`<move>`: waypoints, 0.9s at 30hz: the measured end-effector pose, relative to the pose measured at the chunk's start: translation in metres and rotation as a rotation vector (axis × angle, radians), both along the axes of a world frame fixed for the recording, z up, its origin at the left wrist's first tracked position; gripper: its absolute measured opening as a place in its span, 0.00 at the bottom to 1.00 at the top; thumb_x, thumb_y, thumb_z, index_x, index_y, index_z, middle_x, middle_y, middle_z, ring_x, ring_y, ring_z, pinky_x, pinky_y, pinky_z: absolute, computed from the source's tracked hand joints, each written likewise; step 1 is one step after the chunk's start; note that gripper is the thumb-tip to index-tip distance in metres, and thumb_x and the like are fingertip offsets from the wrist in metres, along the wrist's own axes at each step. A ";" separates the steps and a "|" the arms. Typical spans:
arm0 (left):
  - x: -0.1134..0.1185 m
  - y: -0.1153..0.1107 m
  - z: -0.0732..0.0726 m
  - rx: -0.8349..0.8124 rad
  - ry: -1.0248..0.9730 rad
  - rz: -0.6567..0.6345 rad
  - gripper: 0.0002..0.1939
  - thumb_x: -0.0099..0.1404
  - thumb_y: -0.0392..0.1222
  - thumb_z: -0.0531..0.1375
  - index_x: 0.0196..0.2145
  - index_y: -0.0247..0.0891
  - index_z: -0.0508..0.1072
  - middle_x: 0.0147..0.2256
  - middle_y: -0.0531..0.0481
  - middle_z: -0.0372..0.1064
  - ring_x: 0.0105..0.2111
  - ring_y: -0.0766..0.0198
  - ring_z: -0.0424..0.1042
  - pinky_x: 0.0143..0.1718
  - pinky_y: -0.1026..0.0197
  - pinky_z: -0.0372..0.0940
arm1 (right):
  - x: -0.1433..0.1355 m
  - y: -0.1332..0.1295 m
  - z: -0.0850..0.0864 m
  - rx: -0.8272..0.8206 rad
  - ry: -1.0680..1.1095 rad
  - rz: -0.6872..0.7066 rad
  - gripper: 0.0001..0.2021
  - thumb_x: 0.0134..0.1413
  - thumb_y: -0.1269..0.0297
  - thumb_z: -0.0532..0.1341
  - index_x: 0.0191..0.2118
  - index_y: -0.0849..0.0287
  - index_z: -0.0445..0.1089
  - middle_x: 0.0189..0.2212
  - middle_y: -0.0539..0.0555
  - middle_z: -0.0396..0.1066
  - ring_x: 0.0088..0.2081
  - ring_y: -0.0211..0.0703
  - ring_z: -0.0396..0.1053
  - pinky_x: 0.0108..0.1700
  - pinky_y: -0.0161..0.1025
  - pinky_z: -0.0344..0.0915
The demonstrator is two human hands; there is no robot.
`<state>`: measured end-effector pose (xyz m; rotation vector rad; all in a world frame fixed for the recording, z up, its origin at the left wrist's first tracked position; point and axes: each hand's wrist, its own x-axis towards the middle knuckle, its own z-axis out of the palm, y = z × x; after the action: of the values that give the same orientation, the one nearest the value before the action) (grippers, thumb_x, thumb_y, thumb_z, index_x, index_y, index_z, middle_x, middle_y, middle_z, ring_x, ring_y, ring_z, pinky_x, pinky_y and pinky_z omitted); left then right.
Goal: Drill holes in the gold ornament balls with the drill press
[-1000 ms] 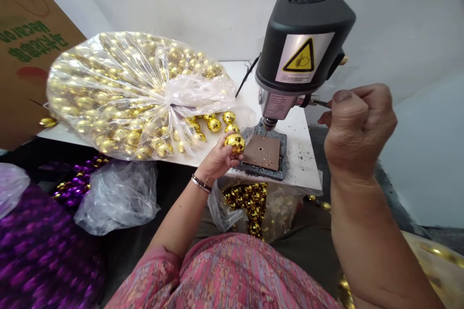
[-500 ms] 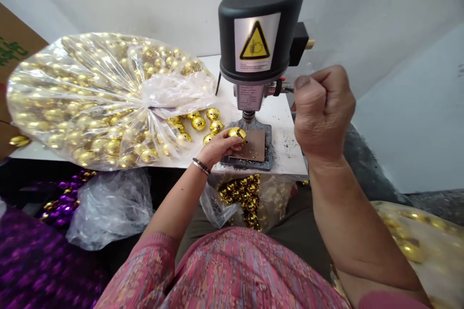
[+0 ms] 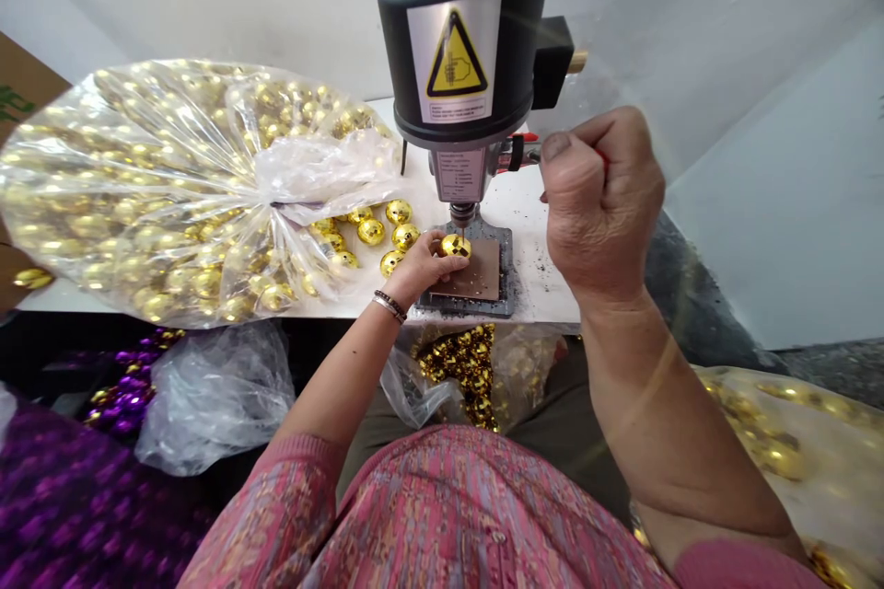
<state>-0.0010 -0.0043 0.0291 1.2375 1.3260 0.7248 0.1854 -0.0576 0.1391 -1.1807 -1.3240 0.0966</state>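
Observation:
My left hand (image 3: 429, 265) pinches a shiny gold ball (image 3: 457, 247) on the brown plate (image 3: 483, 271) at the base of a black drill press (image 3: 464, 46). The thin drill bit (image 3: 463, 232) comes down right at the top of the ball. My right hand (image 3: 604, 198) is closed around the press's lever (image 3: 530, 155), at the right of the machine; the fingers hide most of the lever. Several loose gold balls (image 3: 371, 231) lie left of the plate, by the mouth of a large clear bag (image 3: 180, 193) full of gold balls.
Dark shavings (image 3: 531, 267) are scattered on the white table (image 3: 559, 304). Below its edge hangs an open bag of small gold pieces (image 3: 470, 368). Another bag of gold balls (image 3: 780, 442) is at the lower right, and purple shiny material (image 3: 83, 488) lies at the lower left.
The gold ball in my left hand has come under the drill bit and now sits on the plate. My right hand stays on the lever. The whole view has shifted slightly.

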 end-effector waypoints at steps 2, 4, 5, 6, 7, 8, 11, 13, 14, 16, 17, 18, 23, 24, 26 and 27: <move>0.002 0.000 0.000 0.083 0.083 -0.015 0.25 0.58 0.36 0.76 0.53 0.38 0.78 0.39 0.52 0.79 0.31 0.66 0.73 0.36 0.63 0.68 | 0.000 -0.001 0.000 -0.004 0.005 0.008 0.22 0.69 0.40 0.53 0.32 0.53 0.56 0.24 0.47 0.58 0.26 0.34 0.58 0.35 0.37 0.67; 0.005 -0.001 0.002 0.166 0.206 -0.044 0.29 0.56 0.35 0.77 0.56 0.37 0.80 0.44 0.49 0.81 0.40 0.60 0.78 0.46 0.59 0.72 | 0.000 -0.002 0.000 -0.005 0.003 0.003 0.22 0.70 0.40 0.52 0.32 0.53 0.56 0.24 0.47 0.58 0.27 0.34 0.59 0.35 0.37 0.66; 0.006 -0.002 0.002 0.203 0.264 -0.065 0.32 0.56 0.35 0.77 0.58 0.36 0.80 0.46 0.47 0.82 0.44 0.57 0.79 0.50 0.57 0.73 | 0.000 -0.003 0.000 -0.009 -0.007 0.000 0.22 0.70 0.40 0.52 0.33 0.53 0.57 0.24 0.47 0.58 0.27 0.34 0.60 0.36 0.37 0.66; 0.007 -0.002 0.003 0.236 0.311 -0.089 0.34 0.55 0.35 0.78 0.60 0.36 0.80 0.48 0.46 0.82 0.47 0.54 0.79 0.54 0.55 0.73 | 0.000 -0.003 0.000 -0.011 -0.018 -0.002 0.22 0.71 0.40 0.52 0.33 0.53 0.57 0.25 0.47 0.59 0.28 0.34 0.60 0.37 0.37 0.67; 0.008 -0.003 0.003 0.261 0.342 -0.115 0.36 0.55 0.34 0.78 0.61 0.35 0.80 0.49 0.45 0.82 0.49 0.52 0.79 0.57 0.53 0.73 | 0.001 -0.003 -0.001 -0.009 -0.028 -0.002 0.22 0.71 0.40 0.52 0.33 0.53 0.57 0.25 0.47 0.59 0.28 0.34 0.61 0.38 0.37 0.67; 0.009 -0.004 0.003 0.279 0.356 -0.137 0.37 0.55 0.34 0.77 0.62 0.34 0.79 0.50 0.44 0.82 0.49 0.51 0.79 0.59 0.51 0.73 | 0.001 -0.003 -0.002 -0.007 -0.034 0.001 0.22 0.71 0.41 0.52 0.34 0.53 0.57 0.25 0.47 0.59 0.28 0.34 0.61 0.38 0.38 0.68; 0.011 -0.005 0.001 0.275 0.333 -0.167 0.37 0.56 0.35 0.76 0.64 0.32 0.79 0.50 0.43 0.83 0.49 0.51 0.80 0.58 0.51 0.74 | 0.002 -0.003 -0.006 -0.013 -0.046 0.008 0.19 0.72 0.44 0.53 0.35 0.54 0.59 0.26 0.47 0.59 0.30 0.34 0.63 0.39 0.37 0.68; 0.010 -0.005 0.000 0.252 0.303 -0.168 0.37 0.57 0.35 0.76 0.64 0.32 0.79 0.49 0.44 0.83 0.47 0.53 0.80 0.57 0.52 0.75 | 0.004 -0.005 -0.010 -0.026 -0.060 0.016 0.18 0.73 0.46 0.52 0.36 0.54 0.60 0.28 0.47 0.60 0.31 0.33 0.63 0.40 0.36 0.69; 0.010 -0.005 -0.001 0.247 0.294 -0.163 0.37 0.57 0.35 0.76 0.65 0.32 0.78 0.49 0.44 0.83 0.47 0.53 0.80 0.56 0.52 0.75 | 0.004 -0.005 -0.013 -0.029 -0.069 0.016 0.18 0.73 0.46 0.52 0.36 0.54 0.61 0.29 0.47 0.61 0.32 0.32 0.63 0.40 0.36 0.69; 0.010 -0.005 -0.002 0.242 0.291 -0.153 0.38 0.57 0.35 0.76 0.65 0.32 0.78 0.48 0.45 0.84 0.45 0.54 0.80 0.55 0.53 0.75 | 0.006 -0.006 -0.018 -0.033 -0.091 0.009 0.18 0.72 0.46 0.53 0.36 0.55 0.62 0.30 0.48 0.63 0.33 0.32 0.63 0.41 0.36 0.69; 0.009 -0.005 -0.003 0.242 0.289 -0.153 0.38 0.57 0.35 0.76 0.65 0.32 0.79 0.47 0.46 0.84 0.45 0.55 0.80 0.54 0.54 0.75 | 0.007 -0.006 -0.021 -0.031 -0.098 -0.002 0.18 0.72 0.46 0.54 0.36 0.55 0.62 0.31 0.48 0.64 0.32 0.32 0.62 0.40 0.36 0.69; 0.009 -0.005 -0.003 0.243 0.285 -0.159 0.37 0.57 0.35 0.76 0.64 0.32 0.79 0.46 0.47 0.84 0.44 0.55 0.80 0.54 0.55 0.76 | 0.008 -0.006 -0.024 -0.021 -0.102 -0.013 0.18 0.71 0.46 0.55 0.36 0.55 0.63 0.30 0.47 0.64 0.32 0.32 0.61 0.39 0.35 0.68; 0.009 -0.006 -0.004 0.245 0.274 -0.173 0.36 0.58 0.34 0.75 0.65 0.32 0.79 0.47 0.49 0.84 0.45 0.57 0.81 0.53 0.58 0.75 | 0.010 -0.002 -0.036 0.100 -0.107 -0.028 0.15 0.69 0.52 0.60 0.34 0.55 0.64 0.24 0.45 0.56 0.26 0.30 0.52 0.32 0.33 0.61; 0.008 -0.006 -0.004 0.242 0.278 -0.171 0.36 0.59 0.34 0.75 0.65 0.32 0.79 0.47 0.48 0.84 0.45 0.57 0.81 0.53 0.58 0.75 | 0.009 -0.002 -0.038 0.119 -0.111 -0.027 0.14 0.69 0.53 0.60 0.34 0.55 0.64 0.24 0.45 0.56 0.26 0.31 0.52 0.32 0.33 0.60; 0.008 -0.006 -0.005 0.246 0.286 -0.171 0.35 0.59 0.34 0.76 0.64 0.34 0.80 0.48 0.48 0.84 0.46 0.57 0.81 0.54 0.58 0.75 | 0.008 -0.003 -0.042 0.147 -0.121 -0.036 0.14 0.69 0.53 0.60 0.34 0.54 0.63 0.25 0.45 0.56 0.27 0.31 0.53 0.31 0.34 0.59; 0.008 -0.006 -0.006 0.255 0.293 -0.171 0.35 0.58 0.34 0.76 0.64 0.34 0.80 0.48 0.48 0.85 0.47 0.56 0.81 0.54 0.58 0.75 | 0.008 -0.003 -0.044 0.153 -0.127 -0.048 0.14 0.69 0.53 0.60 0.34 0.54 0.64 0.25 0.46 0.57 0.27 0.32 0.53 0.32 0.35 0.59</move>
<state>0.0073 -0.0101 0.0228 1.6920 1.3692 0.6203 0.1931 -0.0606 0.0952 -1.1015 -1.3878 -0.1147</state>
